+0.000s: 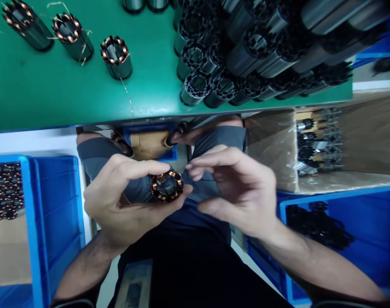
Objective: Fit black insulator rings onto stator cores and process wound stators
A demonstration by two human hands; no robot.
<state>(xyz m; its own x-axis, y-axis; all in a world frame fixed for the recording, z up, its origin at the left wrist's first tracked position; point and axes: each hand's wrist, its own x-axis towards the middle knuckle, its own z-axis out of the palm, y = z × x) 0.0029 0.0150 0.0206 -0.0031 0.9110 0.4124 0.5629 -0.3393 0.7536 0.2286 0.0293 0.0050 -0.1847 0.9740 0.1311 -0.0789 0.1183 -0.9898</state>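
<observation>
My left hand grips a motor stator between thumb and fingers, above my lap. Copper windings ring its black slotted end, which faces up toward me. Close by on the right is my right hand, fingers curved and thumb apart, with a gap between them and nothing visible inside. It does not touch the stator. On the green table stand three wound stators: one at the far left, one in the middle and one nearer me with a loose wire end hanging from it.
Stacked unwound stator cores fill the right of the green table. A blue crate with wound parts stands at left. On the right are a lined carton of metal parts and a blue bin holding black pieces.
</observation>
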